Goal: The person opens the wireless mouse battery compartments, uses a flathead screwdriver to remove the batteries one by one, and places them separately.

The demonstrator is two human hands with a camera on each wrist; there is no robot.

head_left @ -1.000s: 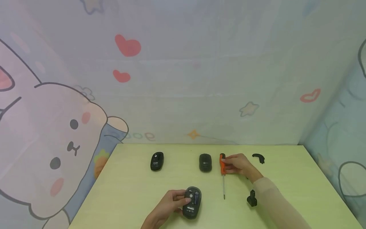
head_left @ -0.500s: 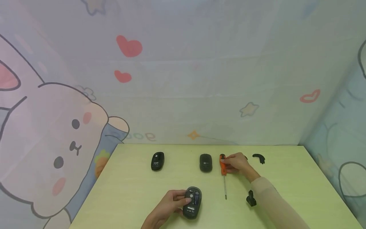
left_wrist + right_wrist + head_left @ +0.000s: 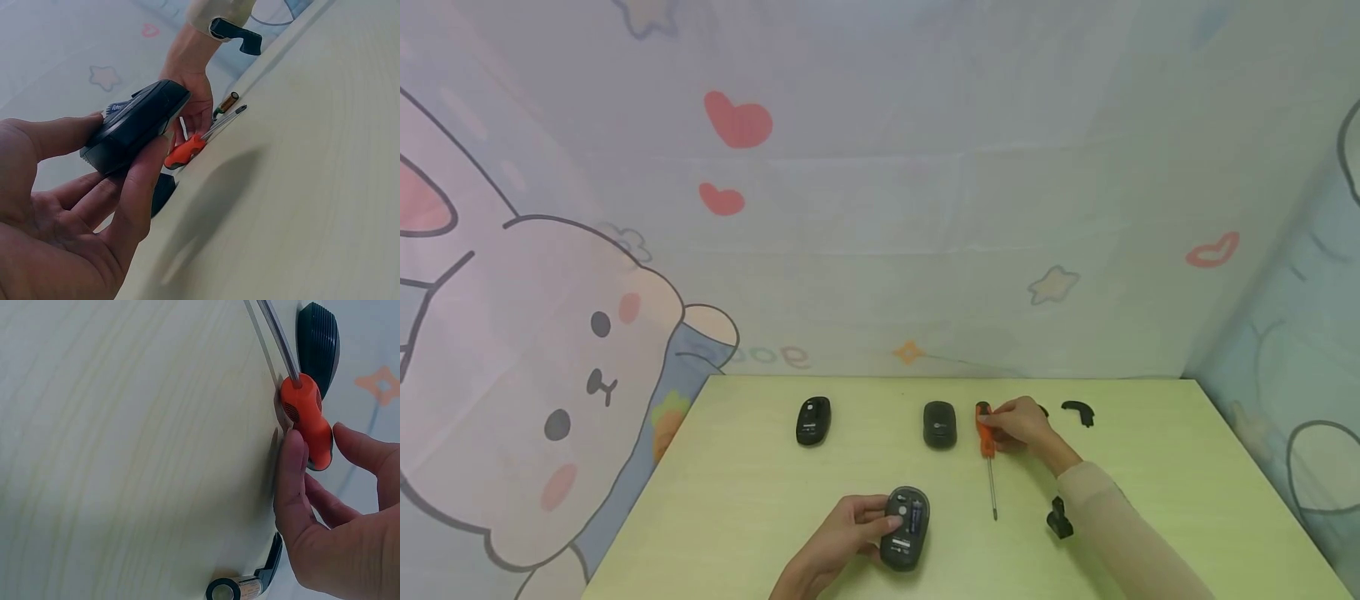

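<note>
My left hand grips a black computer mouse, its underside turned up with a battery showing in the slot. In the left wrist view, the mouse is raised off the table between thumb and fingers. My right hand pinches the orange handle of a screwdriver. The right wrist view shows thumb and fingers on opposite sides of the screwdriver's handle, near its butt end. Its metal shaft points toward the table's front edge.
Two more black mice stand at the back. A curved black cover piece lies at the back right. A loose battery lies near my right hand. Behind the table hangs a printed cloth.
The screwdriver's tip has swung slightly to the right, and my right wrist has shifted slightly left. My left hand and its mouse have stayed in place.
</note>
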